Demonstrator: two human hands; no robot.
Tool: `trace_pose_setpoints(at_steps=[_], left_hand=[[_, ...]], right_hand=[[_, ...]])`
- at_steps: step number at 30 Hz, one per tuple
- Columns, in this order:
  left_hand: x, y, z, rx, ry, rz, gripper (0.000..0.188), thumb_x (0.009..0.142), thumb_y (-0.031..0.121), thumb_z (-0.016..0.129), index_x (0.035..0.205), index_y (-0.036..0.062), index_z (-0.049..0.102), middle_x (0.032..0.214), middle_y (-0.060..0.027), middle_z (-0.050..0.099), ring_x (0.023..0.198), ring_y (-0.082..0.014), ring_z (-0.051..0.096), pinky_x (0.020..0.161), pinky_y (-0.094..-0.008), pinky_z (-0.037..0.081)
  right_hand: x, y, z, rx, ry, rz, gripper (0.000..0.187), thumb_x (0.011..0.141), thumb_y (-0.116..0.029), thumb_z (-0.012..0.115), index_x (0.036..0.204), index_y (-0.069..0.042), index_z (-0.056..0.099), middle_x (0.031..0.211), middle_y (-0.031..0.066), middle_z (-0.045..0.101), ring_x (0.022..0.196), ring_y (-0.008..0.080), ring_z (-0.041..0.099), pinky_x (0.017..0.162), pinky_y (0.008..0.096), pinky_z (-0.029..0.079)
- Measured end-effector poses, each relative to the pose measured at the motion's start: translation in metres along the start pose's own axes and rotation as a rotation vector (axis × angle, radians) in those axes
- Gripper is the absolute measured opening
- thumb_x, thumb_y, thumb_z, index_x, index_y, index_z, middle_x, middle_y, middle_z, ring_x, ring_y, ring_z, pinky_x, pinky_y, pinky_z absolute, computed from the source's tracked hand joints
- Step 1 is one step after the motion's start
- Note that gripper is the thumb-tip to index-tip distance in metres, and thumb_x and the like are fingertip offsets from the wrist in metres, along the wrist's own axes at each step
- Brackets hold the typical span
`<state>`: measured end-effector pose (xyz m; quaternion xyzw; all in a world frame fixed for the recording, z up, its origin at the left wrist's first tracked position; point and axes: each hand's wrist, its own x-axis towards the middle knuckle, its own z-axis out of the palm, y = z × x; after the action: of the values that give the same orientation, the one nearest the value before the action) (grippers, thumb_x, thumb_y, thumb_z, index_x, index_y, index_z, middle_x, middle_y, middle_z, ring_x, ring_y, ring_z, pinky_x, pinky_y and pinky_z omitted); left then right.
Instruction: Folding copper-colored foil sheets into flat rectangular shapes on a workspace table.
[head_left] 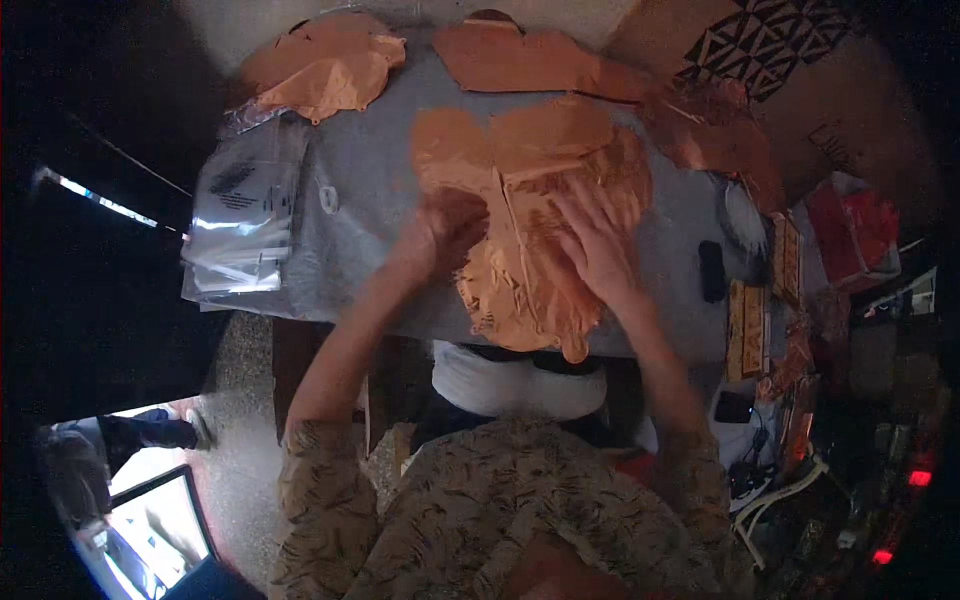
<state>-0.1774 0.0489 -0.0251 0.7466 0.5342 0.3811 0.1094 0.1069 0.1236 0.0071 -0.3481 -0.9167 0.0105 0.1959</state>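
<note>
Patterned shirt (520, 478); right hand (600, 243) spread on orange foil (512, 290); left hand (447, 224) curled, grip unclear.

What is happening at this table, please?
Someone is handling a shiny copper-orange foil piece, wrinkled and laid out on a grey table. The left hand, fingers curled, is at its left side; the right hand is spread over its right part. More copper-orange foil pieces lie toward the far edge, and clear plastic packets lie at the left.

Grey table (362, 185); orange foil (508, 262); plastic packets (243, 210)
</note>
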Motion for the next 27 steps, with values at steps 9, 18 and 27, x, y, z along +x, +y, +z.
trace_pose_setpoints(at_steps=[9, 18, 27], left_hand=[[-0.027, 0.029, 0.006, 0.119, -0.023, 0.067, 0.035, 0.087, 0.028, 0.076, 0.118, 0.0123, 0.071, 0.131, -0.0048, 0.066, 0.124, -0.0283, 0.059, 0.102, -0.0463, 0.044], [-0.028, 0.027, 0.008, 0.097, -0.008, 0.059, 0.037, 0.085, 0.027, 0.077, 0.119, 0.0140, 0.071, 0.133, -0.0036, 0.065, 0.125, -0.0285, 0.058, 0.103, -0.0469, 0.042], [-0.027, 0.032, 0.007, 0.097, -0.020, 0.033, 0.038, 0.084, 0.028, 0.078, 0.119, 0.0144, 0.070, 0.131, -0.0034, 0.066, 0.124, -0.0281, 0.058, 0.105, -0.0473, 0.042]], right_hand=[[0.012, -0.003, 0.027, -0.155, -0.247, 0.109, 0.052, 0.105, -0.037, 0.050, 0.155, -0.023, 0.042, 0.164, 0.0080, 0.034, 0.153, 0.0314, 0.025, 0.122, 0.0574, 0.016], [0.001, -0.027, 0.029, -0.318, -0.017, 0.195, 0.053, 0.100, -0.041, 0.058, 0.145, -0.013, 0.053, 0.145, 0.0154, 0.054, 0.133, 0.0368, 0.048, 0.114, 0.0532, 0.031], [0.003, -0.025, 0.034, -0.148, -0.164, 0.159, 0.062, 0.098, -0.040, 0.059, 0.154, -0.019, 0.044, 0.160, 0.0142, 0.038, 0.147, 0.0362, 0.035, 0.119, 0.0563, 0.023]])
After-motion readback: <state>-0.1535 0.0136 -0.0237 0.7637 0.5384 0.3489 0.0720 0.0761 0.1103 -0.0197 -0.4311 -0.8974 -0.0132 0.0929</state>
